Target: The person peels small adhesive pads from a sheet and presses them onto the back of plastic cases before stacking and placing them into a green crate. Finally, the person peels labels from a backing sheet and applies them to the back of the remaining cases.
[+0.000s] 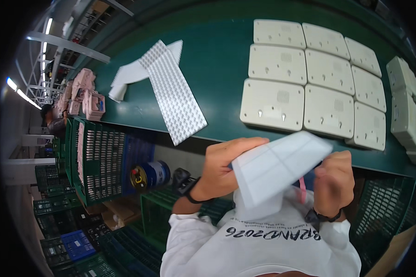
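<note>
My left hand [219, 168] is closed on the left edge of a white sheet [282, 161] with faint grid lines. The sheet is tilted in front of my chest at the table's near edge, its right part blurred. By its right corner is my right hand [335, 184], fingers curled and partly smeared by motion; whether something small is in them is hidden. Beyond the hands, several cream plastic housings [272, 104] with keyhole slots and small grilles lie flat in rows. A strip of small grey labels [175, 94] lies across a curled white strip [134, 71] to the left.
The green table [217, 60] has more cream housings [406, 111] stacked at its right end. Pink parts [85, 92] are piled at its left end. Below stand a green crate [99, 161], a dark blue can [150, 175] and a blue crate [77, 244].
</note>
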{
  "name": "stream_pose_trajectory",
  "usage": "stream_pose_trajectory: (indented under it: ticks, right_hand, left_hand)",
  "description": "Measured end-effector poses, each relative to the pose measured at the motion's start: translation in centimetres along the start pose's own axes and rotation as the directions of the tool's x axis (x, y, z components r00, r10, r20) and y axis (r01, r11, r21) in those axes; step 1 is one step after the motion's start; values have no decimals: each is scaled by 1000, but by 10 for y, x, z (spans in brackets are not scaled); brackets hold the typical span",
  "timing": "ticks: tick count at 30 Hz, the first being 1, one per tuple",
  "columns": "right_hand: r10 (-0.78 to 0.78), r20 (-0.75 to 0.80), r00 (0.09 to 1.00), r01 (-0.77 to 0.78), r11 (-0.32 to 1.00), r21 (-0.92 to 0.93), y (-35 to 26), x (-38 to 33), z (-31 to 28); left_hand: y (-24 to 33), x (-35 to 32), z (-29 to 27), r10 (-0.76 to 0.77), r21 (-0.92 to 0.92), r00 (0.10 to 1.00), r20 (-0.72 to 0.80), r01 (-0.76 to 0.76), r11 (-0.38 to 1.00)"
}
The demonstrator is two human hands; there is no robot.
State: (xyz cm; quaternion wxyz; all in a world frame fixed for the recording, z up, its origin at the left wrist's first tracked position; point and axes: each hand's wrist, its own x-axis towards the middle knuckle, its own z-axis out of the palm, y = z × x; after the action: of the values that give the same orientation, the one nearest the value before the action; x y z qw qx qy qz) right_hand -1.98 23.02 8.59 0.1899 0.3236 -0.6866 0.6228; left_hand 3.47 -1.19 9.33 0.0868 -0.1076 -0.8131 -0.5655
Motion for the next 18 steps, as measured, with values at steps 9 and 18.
stream_pose_trajectory:
  ticks: [9, 18]
  right_hand:
    - [-34, 277, 960, 130, 932, -337, 24, -25, 34]
    - [55, 246, 968, 48, 918, -394, 28, -27, 42]
  left_hand:
    - [-30, -37, 81, -501, -668, 823, -266, 217, 712]
    - [-44, -19, 82, -158, -239, 905, -394, 65, 969]
